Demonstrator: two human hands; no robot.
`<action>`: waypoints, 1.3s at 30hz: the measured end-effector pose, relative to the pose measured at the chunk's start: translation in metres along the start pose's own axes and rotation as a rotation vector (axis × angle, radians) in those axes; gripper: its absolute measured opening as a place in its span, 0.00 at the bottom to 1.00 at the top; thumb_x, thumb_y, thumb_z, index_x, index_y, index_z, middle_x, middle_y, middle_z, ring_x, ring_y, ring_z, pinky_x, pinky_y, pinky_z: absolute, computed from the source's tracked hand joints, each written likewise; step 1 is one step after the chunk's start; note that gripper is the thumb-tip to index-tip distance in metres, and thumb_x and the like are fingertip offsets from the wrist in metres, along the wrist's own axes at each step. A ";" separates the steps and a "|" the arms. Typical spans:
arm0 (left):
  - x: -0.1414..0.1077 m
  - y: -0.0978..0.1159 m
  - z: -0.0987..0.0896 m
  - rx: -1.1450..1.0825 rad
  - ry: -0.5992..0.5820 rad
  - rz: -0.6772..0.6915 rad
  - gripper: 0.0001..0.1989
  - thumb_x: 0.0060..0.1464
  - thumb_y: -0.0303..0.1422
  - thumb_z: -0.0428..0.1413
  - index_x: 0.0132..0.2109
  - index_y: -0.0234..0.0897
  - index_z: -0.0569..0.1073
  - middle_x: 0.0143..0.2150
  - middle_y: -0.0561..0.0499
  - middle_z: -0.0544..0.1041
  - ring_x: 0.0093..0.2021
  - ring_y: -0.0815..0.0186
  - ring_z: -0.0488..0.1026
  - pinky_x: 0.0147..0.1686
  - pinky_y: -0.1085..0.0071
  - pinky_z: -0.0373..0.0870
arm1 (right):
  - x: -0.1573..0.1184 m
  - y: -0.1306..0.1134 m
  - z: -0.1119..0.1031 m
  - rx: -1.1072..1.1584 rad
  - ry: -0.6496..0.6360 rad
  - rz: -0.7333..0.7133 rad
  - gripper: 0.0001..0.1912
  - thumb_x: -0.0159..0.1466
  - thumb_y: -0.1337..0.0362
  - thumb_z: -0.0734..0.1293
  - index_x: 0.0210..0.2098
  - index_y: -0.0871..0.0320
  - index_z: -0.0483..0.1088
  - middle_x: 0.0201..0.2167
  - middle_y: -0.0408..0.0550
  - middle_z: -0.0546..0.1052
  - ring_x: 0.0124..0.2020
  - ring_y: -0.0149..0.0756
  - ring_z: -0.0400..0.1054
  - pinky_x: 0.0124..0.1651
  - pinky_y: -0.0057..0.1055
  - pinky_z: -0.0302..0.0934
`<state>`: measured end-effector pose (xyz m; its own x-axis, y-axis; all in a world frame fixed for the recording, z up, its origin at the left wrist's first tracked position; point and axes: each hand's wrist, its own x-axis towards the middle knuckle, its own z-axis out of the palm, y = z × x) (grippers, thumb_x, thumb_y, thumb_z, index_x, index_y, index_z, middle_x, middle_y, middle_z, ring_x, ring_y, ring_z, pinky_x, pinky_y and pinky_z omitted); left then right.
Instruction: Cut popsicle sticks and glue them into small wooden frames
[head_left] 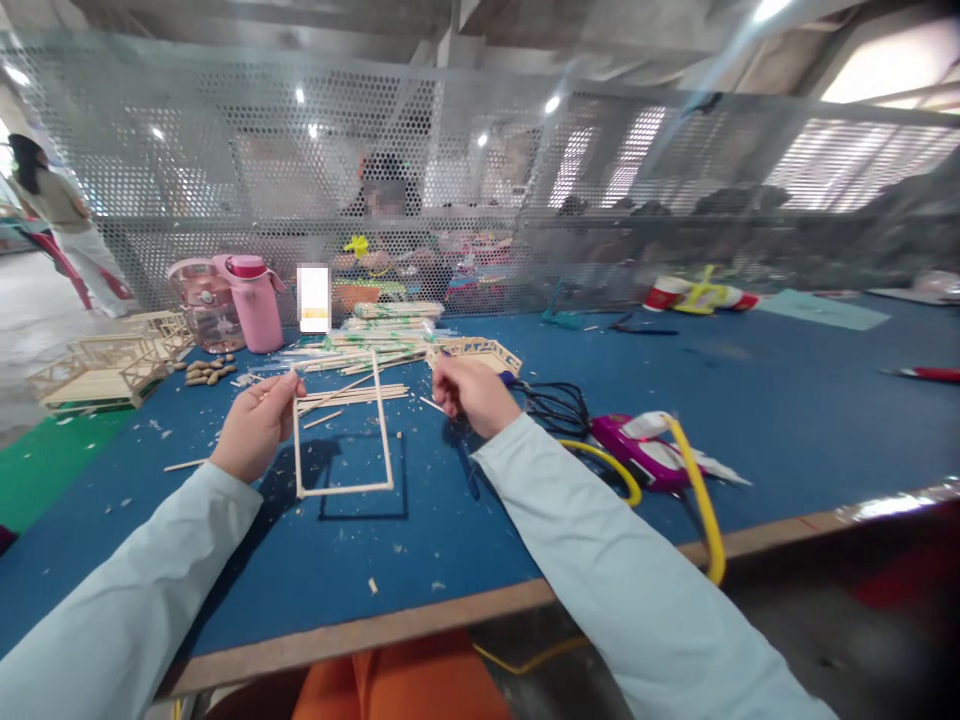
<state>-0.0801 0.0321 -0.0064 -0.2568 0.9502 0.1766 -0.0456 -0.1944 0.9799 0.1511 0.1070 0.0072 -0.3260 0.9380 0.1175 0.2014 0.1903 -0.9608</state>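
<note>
My left hand [259, 425] is closed in a pinch on a wooden stick frame [345, 489]. The frame has three thin sticks joined at two corners, with its top side lacking a stick, and it is held upright above the blue table, casting a shadow. My right hand [472, 393] is raised to the right of the frame, apart from it, with its fingers curled and pressed together; whatever they may hold is too small or hidden. Just behind that hand sits a small stick-built piece [487, 355] with a many-sided outline, partly covered by the fingers.
Loose sticks [352, 393] and wrapped stick bundles [390, 325] lie behind the frame. A purple glue gun [637, 452] with yellow tubing is at right. Peanuts [208, 370], a pink bottle [256, 305] and stick models [105, 365] stand left. A perforated screen [300, 180] borders the table.
</note>
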 end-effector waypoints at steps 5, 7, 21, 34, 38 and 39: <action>0.003 0.002 0.002 -0.150 0.097 -0.059 0.15 0.44 0.43 0.57 0.25 0.36 0.66 0.11 0.63 0.50 0.12 0.78 0.43 0.10 0.80 0.41 | -0.068 -0.017 0.031 -0.880 -0.380 -0.156 0.19 0.53 0.50 0.65 0.17 0.60 0.67 0.17 0.47 0.72 0.20 0.31 0.65 0.23 0.25 0.49; 0.001 0.002 0.004 -0.158 0.090 -0.077 0.14 0.45 0.42 0.56 0.26 0.36 0.66 0.11 0.63 0.50 0.12 0.78 0.43 0.10 0.80 0.42 | -0.098 -0.025 0.033 -1.124 -0.311 -0.188 0.22 0.52 0.45 0.64 0.22 0.59 0.69 0.22 0.49 0.75 0.25 0.36 0.68 0.25 0.27 0.49; -0.018 0.001 0.023 -0.084 -0.097 -0.106 0.14 0.49 0.41 0.53 0.25 0.34 0.67 0.12 0.62 0.50 0.13 0.78 0.45 0.11 0.81 0.43 | -0.119 0.027 -0.097 -1.524 0.108 0.057 0.14 0.60 0.60 0.60 0.41 0.62 0.67 0.35 0.55 0.73 0.38 0.43 0.67 0.36 0.32 0.57; -0.023 -0.002 0.026 0.037 -0.189 -0.017 0.17 0.50 0.46 0.51 0.26 0.35 0.67 0.13 0.62 0.49 0.14 0.76 0.45 0.14 0.78 0.43 | -0.113 0.020 -0.087 -1.529 0.044 0.132 0.19 0.57 0.69 0.59 0.47 0.66 0.66 0.38 0.60 0.72 0.40 0.45 0.67 0.42 0.35 0.57; -0.024 -0.003 0.026 0.103 -0.215 0.036 0.18 0.50 0.47 0.51 0.26 0.35 0.67 0.14 0.61 0.50 0.15 0.76 0.47 0.15 0.78 0.43 | -0.109 0.019 -0.093 -1.493 -0.011 0.228 0.26 0.56 0.71 0.58 0.55 0.65 0.58 0.40 0.58 0.75 0.40 0.42 0.70 0.37 0.31 0.58; -0.025 -0.002 0.027 0.116 -0.218 0.047 0.18 0.51 0.47 0.50 0.26 0.35 0.67 0.14 0.61 0.51 0.15 0.76 0.47 0.15 0.78 0.44 | -0.108 0.018 -0.093 -1.486 -0.003 0.245 0.29 0.55 0.72 0.58 0.57 0.66 0.56 0.40 0.58 0.75 0.39 0.42 0.70 0.36 0.30 0.58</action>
<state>-0.0480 0.0155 -0.0107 -0.0406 0.9733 0.2259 0.0761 -0.2224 0.9720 0.2758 0.0360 0.0005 -0.1482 0.9889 -0.0056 0.9750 0.1470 0.1664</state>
